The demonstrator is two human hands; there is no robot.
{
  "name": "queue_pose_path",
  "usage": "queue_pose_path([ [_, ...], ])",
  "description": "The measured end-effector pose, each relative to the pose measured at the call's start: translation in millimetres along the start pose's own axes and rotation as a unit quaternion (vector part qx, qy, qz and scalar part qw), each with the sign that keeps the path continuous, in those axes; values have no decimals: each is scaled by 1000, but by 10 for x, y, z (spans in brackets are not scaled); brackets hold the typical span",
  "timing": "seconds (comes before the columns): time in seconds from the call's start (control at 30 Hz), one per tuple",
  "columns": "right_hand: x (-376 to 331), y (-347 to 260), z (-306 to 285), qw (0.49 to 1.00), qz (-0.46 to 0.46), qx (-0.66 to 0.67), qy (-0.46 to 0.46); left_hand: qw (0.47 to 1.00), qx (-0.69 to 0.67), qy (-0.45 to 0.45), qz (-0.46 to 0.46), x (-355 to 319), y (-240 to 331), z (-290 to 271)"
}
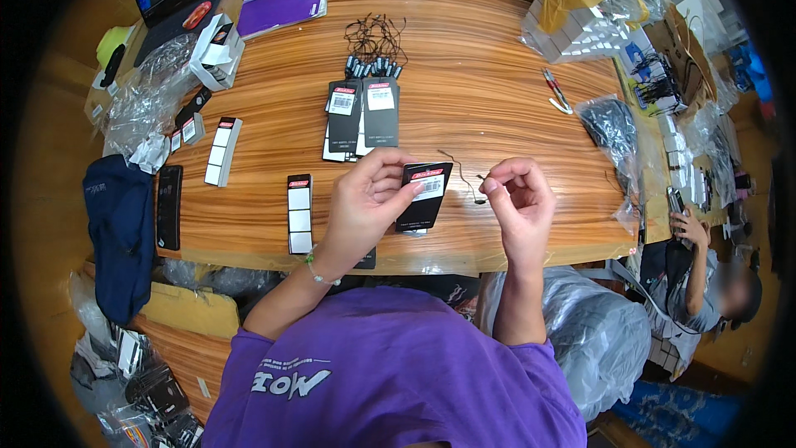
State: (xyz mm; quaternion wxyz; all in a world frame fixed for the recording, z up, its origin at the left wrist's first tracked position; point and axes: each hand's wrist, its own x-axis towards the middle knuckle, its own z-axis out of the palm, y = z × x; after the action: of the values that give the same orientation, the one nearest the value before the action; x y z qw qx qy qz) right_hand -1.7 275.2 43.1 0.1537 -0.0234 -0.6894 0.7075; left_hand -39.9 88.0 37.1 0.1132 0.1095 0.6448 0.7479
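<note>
Right now a black hang tag [425, 193] with a red strip and a white sticker sits pinched in the left hand [367, 199], its fingers [396, 168] closed on the tag's upper left edge. The tag is lifted just above the near part of the bench [497, 75], its long axis running up and down with a slight lean. A thin black string [463, 172] hangs just beside the tag's top right corner, and the right hand [518, 199] pinches its end between closed fingers, so the string lies between the two hands, nearer the right. Farther out on the wooden bench lie a stack of finished tags [361, 116], a tangle of loose strings [375, 37], and strips of white stickers [299, 213]. Another person [705, 274] sits at the right end, amid plastic bags.
</note>
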Motion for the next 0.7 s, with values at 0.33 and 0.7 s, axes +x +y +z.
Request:
queue_pose_path([
  [0.33, -87, 29, 338, 991, -93, -96, 1, 1000, 1, -4, -11, -3, 41, 40],
  [0.7, -98, 86, 481, 978, -156, -139, 25, 999, 26, -15, 23, -50, 79, 66],
])
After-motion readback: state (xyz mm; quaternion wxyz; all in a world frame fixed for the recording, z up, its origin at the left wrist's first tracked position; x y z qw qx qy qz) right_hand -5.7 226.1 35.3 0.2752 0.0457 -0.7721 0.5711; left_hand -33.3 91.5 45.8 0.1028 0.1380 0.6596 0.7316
